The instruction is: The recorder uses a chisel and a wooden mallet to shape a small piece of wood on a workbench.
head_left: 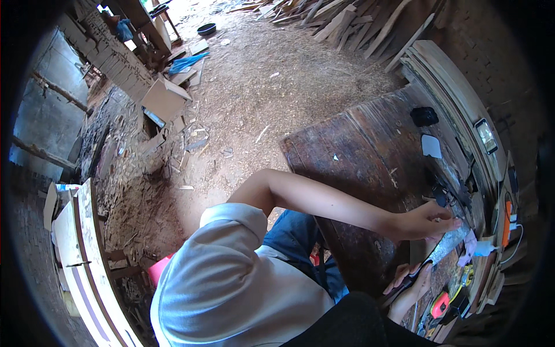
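My left hand is closed at the upper end of a speckled silvery metal tool, which lies slantwise at the right side of the dark, worn wooden bench top. My right hand is lower down, its fingers wrapped round the tool's darker lower end. Beside the tool are a pale pink cloth, a light blue bottle, a yellow tape measure and a red-orange tool. Further up the bench rest a black object and a pale rounded pad.
An orange power strip and a phone-like device sit on the right-hand ledge. Stacked boards lie at the back. Pale panels stand at left. Scraps, a blue sheet and a black basin lie on the dirt floor.
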### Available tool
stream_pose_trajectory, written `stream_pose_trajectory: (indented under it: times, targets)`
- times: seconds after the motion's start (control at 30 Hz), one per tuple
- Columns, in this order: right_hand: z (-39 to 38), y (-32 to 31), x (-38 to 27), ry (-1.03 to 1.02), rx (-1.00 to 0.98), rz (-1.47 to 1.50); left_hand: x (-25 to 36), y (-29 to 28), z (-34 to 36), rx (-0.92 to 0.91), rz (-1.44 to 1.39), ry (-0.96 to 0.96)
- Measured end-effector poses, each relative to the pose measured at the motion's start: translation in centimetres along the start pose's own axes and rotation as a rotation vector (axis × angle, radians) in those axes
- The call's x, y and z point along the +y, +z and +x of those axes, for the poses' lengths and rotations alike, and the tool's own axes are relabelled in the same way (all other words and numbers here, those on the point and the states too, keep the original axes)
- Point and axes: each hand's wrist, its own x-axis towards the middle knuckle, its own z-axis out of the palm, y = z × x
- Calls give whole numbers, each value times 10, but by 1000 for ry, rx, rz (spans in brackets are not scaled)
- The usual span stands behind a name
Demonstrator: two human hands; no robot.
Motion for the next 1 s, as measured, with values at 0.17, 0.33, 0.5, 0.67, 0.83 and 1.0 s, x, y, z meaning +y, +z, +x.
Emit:
stream_pose_trajectory:
  times: [0.17,0.33,0.5,0.67,0.83,1.0]
  targets:
    - [3,-14,12,4,-10,-13,-29,-19,19,-30,281,241]
    - [-1,2,1,5,-4,-22,-15,-19,11,-190,160,62]
    - [-1,-4,0,-76,42,-24,-7,-10,10,-249,104,152]
    - [-2,-12,3,57,35,-41,8,-16,-5,-107,234,35]
    - [5,-17,0,31,-149,4,15,-25,15,15,-135,-66]
    - [-6,-21,-13,22,-206,31,19,-15,22,35,-53,-65]
